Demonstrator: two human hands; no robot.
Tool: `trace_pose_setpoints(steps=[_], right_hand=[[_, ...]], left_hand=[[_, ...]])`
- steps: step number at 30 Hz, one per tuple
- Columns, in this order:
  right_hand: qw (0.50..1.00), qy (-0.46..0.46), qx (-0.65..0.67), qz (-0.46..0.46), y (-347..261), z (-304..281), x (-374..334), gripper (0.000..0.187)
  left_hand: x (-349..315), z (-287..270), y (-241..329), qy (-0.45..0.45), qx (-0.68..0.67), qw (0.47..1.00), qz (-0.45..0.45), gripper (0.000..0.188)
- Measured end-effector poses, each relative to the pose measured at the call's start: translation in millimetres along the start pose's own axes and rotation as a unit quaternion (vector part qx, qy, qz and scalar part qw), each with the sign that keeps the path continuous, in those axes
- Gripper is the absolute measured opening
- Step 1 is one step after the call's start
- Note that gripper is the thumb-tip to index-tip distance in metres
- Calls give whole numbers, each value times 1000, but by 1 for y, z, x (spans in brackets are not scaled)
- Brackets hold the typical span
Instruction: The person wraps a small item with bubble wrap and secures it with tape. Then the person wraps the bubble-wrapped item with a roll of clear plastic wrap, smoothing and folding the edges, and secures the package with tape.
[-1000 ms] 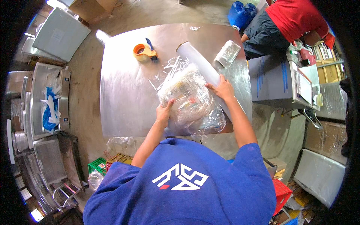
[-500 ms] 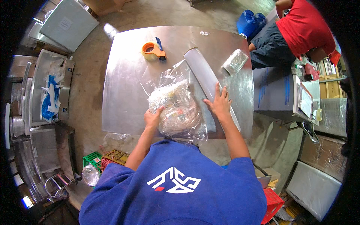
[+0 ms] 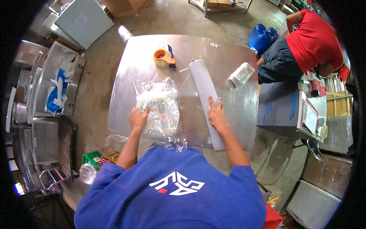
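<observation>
Head | shiny metal table point(image 3: 238, 108) — wrapped bundle point(image 3: 162, 112), pale roll point(image 3: 201, 82) | concrete floor point(image 3: 97, 76)

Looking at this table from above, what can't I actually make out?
All in the head view:
- What the clear plastic package holds: shiny, crumpled wrapping and glare blur it.
- The stretch of the pale roll under the right hand: the hand covers it.
- What the small shiny scrap is: too small.
- The rest of the metal stand: cut off by the top edge.
</observation>
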State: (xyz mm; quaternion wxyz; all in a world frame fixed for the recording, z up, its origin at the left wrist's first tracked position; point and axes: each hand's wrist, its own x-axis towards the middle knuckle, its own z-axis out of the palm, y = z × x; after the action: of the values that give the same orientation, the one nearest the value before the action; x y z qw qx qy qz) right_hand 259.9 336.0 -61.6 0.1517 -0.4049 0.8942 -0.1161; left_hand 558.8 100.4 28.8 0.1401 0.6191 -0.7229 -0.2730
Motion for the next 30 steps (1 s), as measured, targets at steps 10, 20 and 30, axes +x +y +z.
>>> trace_pose_setpoints(steps=[10, 20, 30], right_hand=[[995, 33, 89, -18, -3, -19, -6, 86], [993, 37, 106, -47, 2, -28, -5, 98], [987, 16, 157, -38, 28, -35, -3, 104]], left_hand=[[-5, -16, 75, -34, 89, 994, -53, 93], [-17, 23, 100, -14, -36, 990, 136, 112], [-32, 46, 196, -293, 159, 674, 659, 43]])
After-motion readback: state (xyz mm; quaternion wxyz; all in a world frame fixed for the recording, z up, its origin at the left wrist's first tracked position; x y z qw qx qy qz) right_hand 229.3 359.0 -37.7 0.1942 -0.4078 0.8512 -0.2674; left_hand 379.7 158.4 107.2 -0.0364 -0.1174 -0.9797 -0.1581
